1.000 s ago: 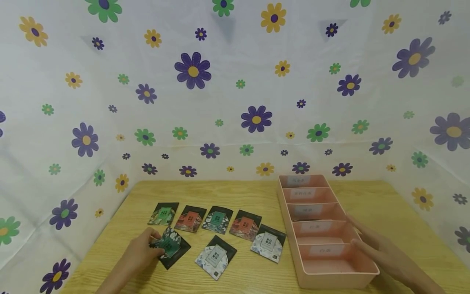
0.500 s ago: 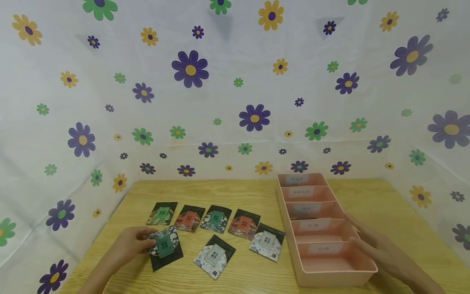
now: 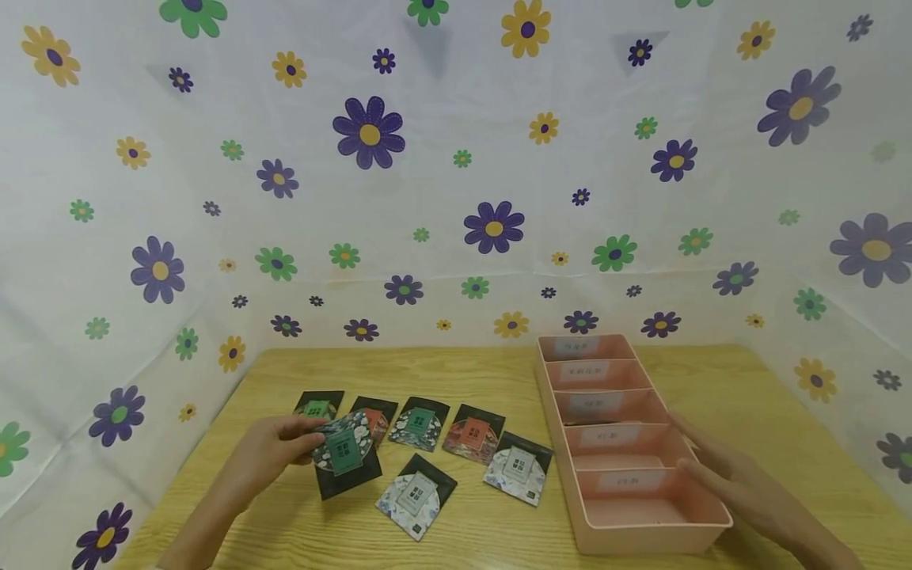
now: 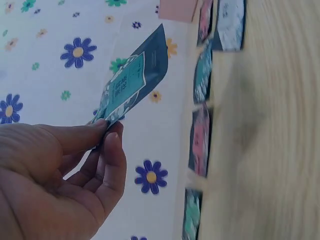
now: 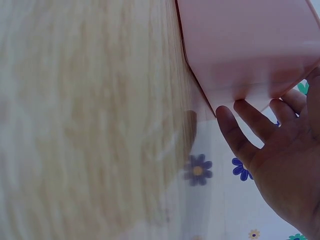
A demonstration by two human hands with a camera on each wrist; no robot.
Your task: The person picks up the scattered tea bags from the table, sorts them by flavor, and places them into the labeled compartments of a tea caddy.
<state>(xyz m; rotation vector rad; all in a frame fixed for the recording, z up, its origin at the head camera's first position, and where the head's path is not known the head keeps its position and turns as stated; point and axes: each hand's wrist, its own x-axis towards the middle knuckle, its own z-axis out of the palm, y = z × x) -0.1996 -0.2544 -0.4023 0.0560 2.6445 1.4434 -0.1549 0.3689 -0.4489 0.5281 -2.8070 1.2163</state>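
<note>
My left grip (image 3: 267,455), closed thumb-to-finger, pinches a thin, flat, glossy dark-and-teal packet (image 3: 347,459) above the wood-grained desk (image 3: 456,368); my right grip (image 3: 741,491), fingers loosely extended, touches the smooth pink five-compartment box (image 3: 648,541).

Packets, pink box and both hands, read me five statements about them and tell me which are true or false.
1. The left hand pinches a packet. True.
2. The held packet lies flat on the table. False: it is tilted, raised above the table.
3. Six other packets lie on the table. True.
4. The right hand holds a packet. False: the right hand touches the pink box.
5. The pink box has five compartments. True.
</note>
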